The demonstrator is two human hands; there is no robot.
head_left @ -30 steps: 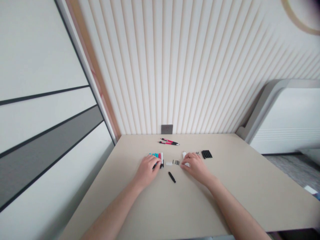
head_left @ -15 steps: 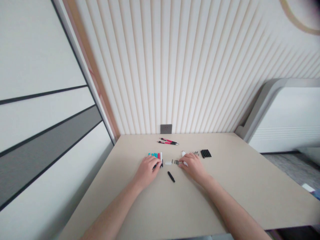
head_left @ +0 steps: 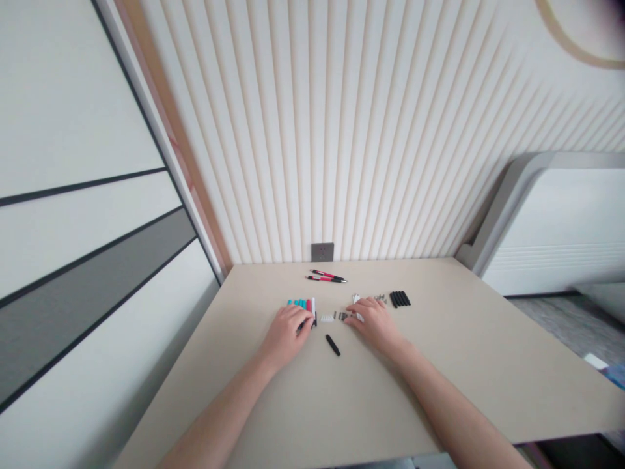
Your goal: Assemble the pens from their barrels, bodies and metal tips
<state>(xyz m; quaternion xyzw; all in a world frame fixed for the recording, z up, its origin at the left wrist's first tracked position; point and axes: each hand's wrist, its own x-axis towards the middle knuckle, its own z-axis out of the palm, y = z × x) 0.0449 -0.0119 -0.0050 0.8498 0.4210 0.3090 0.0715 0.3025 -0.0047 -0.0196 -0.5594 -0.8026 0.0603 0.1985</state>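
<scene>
Sliding inward across the table [head_left: 439, 365], the right hand [head_left: 375, 324] has closed the small gap of a second ago, seen from the head view, and its fingers [head_left: 352, 312] now reach the small grey pieces [head_left: 342, 316]. They lie spread and nearly flat, open rather than curled, with a white plastic piece [head_left: 356, 299] just beyond and partly under them; no hold on anything shows. The left hand [head_left: 284, 337] rests at the near end of a tight row of teal and pink pen parts [head_left: 300, 303], its curled fingertips [head_left: 303, 319] over a dark item [head_left: 301, 324]. Whether they grip it cannot be told from here. A white-and-black pen part [head_left: 313, 311] stands at the row's right end, and a white comb-like strip [head_left: 327, 318] lies between the hands. A loose black pen cap [head_left: 333, 345] sits nearer the person, touching neither hand. Farther off lie a cluster of black tubes [head_left: 400, 298] to the right and two red-and-black pens [head_left: 326, 276] near the wall, below a grey wall socket [head_left: 322, 251].
</scene>
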